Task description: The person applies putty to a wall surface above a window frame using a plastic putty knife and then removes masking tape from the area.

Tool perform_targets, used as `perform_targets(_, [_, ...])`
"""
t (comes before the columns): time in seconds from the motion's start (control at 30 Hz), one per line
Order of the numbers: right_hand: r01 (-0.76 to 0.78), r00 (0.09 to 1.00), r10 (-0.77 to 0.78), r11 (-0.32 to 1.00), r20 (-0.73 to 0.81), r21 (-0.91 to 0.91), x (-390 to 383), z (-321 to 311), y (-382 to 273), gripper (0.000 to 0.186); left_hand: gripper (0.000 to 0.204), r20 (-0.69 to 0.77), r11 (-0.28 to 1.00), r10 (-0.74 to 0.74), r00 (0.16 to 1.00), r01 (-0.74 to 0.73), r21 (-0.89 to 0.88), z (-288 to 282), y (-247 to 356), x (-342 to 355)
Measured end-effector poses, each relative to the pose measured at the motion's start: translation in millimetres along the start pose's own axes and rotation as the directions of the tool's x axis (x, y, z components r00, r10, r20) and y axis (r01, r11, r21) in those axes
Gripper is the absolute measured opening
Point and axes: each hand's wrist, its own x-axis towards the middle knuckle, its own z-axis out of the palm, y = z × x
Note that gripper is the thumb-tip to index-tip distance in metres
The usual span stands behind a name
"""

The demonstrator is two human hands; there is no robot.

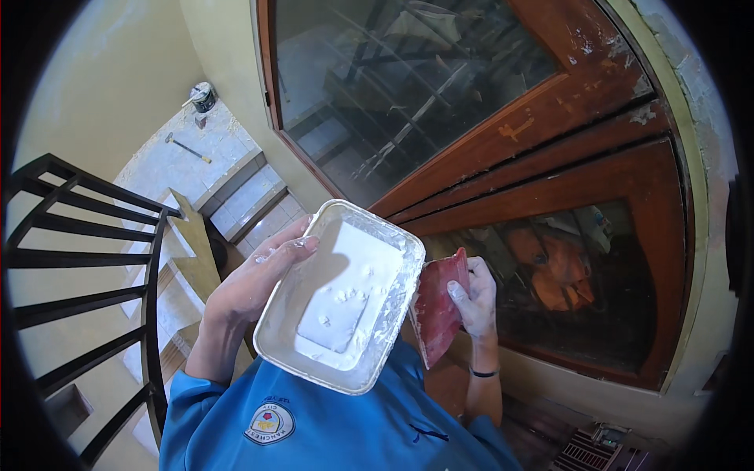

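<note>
My left hand grips a white rectangular plastic tub by its left rim, with the thumb over the edge. The tub is tilted toward me. White putty-like paste lies on its bottom, with lumps on top, and smears coat the inner walls. In my right hand is a dark red flat spreader, held with the thumb across its face. Its left edge is close to the tub's right rim; whether they touch I cannot tell. White residue covers the fingers of both hands.
A black metal railing curves along the left beside tiled stairs. Lower down, a landing carries a dark bucket and a long-handled tool. Brown wooden frames with dark glass panes stand ahead and to the right.
</note>
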Motion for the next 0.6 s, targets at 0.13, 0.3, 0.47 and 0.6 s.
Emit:
perform_targets(0.13, [-0.04,0.977,-0.036,0.937,-0.209,-0.347,-24,3,-56,0.034,0.061,0.099,0.995,0.093,0.991,-0.094,0.013,-5,-1,3])
perform_targets(0.3, [0.003,0.952,-0.231,0.662,-0.2,-0.749,-24,23,-161,0.045,0.058,0.136,0.984,0.108,0.985,-0.125,0.125,1,-12,13])
perform_targets(0.47, [0.079,0.969,-0.247,0.418,-0.03,-0.905,1,31,-210,0.045,0.057,0.231,0.979,0.113,0.966,-0.148,0.142,6,-17,20])
perform_targets(0.6, [0.05,0.993,-0.12,0.265,0.018,-0.963,15,37,-232,0.047,0.056,0.284,0.979,0.102,0.953,-0.147,0.141,7,-20,23])
